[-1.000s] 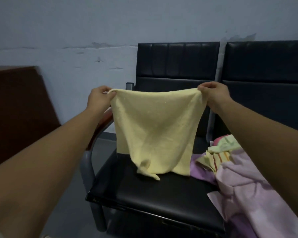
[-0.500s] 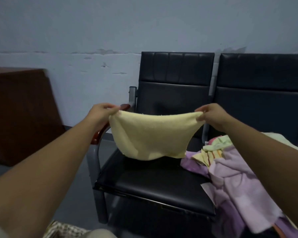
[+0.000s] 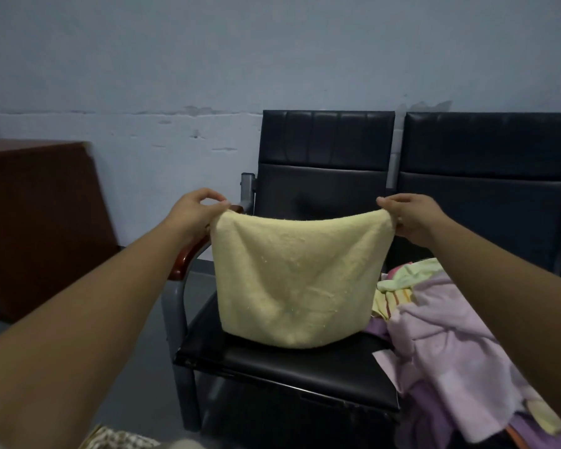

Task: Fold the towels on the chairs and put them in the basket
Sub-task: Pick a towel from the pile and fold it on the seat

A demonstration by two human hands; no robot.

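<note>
A pale yellow towel (image 3: 297, 280) hangs folded in half above the seat of the left black chair (image 3: 272, 361). My left hand (image 3: 196, 215) pinches its top left corner and my right hand (image 3: 412, 218) pinches its top right corner. The towel's rounded lower fold rests just over the seat. A heap of other towels (image 3: 447, 345), lilac, light green and striped, lies on the right chair (image 3: 486, 176) and spills onto the left one. A patterned corner of what may be the basket (image 3: 117, 439) shows at the bottom edge.
The left chair has a grey metal arm with a reddish wooden armrest (image 3: 188, 257). A dark brown wooden cabinet (image 3: 36, 222) stands at the left against the pale blue wall. Grey floor lies between cabinet and chair.
The towel hung full length from both hands, was then swung up and doubled over, and now hangs as a shorter folded piece. The view has tilted downward slightly.
</note>
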